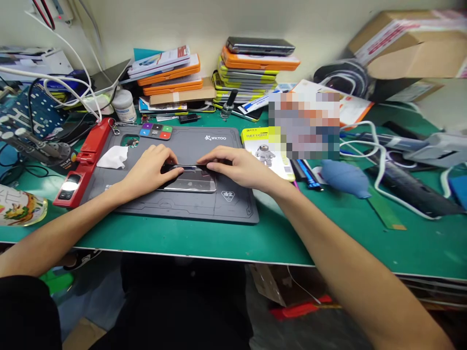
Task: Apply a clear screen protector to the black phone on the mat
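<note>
Hands (151, 167) at far edge of phone (197, 181)

You are in what looks like an electronics repair workshop, probably for phones; your green bench (219, 239) carries a dark grey work mat (204, 210) marked WKTOO, with a phone (195, 183) lying on it; around it sit a blue rubber blower (345, 179), a yellow battery pack (265, 153) and, by the wall, stacked flat cases (250, 75).
</note>
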{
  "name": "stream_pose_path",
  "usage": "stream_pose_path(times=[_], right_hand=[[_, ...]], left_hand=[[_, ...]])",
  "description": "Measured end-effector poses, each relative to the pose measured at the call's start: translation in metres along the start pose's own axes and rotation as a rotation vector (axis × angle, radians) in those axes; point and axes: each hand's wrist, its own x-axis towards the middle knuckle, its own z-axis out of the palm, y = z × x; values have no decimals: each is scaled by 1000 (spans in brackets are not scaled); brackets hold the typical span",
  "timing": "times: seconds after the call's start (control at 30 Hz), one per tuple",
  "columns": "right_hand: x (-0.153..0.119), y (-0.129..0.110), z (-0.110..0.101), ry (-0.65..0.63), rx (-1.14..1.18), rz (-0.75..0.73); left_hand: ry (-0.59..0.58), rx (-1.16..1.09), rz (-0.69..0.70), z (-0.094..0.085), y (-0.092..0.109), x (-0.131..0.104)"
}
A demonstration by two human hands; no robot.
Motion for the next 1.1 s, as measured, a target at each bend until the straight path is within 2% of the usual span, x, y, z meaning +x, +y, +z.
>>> stream_pose_path(times=[0.17, 0.37, 0.5, 0.7, 0.87, 1.1], right_hand=[[1, 5, -7, -45, 42, -16], [-1, 7, -23, -248, 70, -12], [-4, 4, -25, -262, 60, -5], [-6, -1, -18, -235, 17, 15], [-7, -6, -7, -181, -74, -27], [-9, -21, 27, 18, -280, 20]], left_hand=[[-4, 8, -2, 0, 0, 0], [-7, 17, -10, 1, -1, 0], [-12, 23, -12, 0, 0, 1], [-12, 31, -20, 1, 2, 0], [0, 52, -42, 2, 7, -2], [-8, 88, -65, 4, 12, -3]])
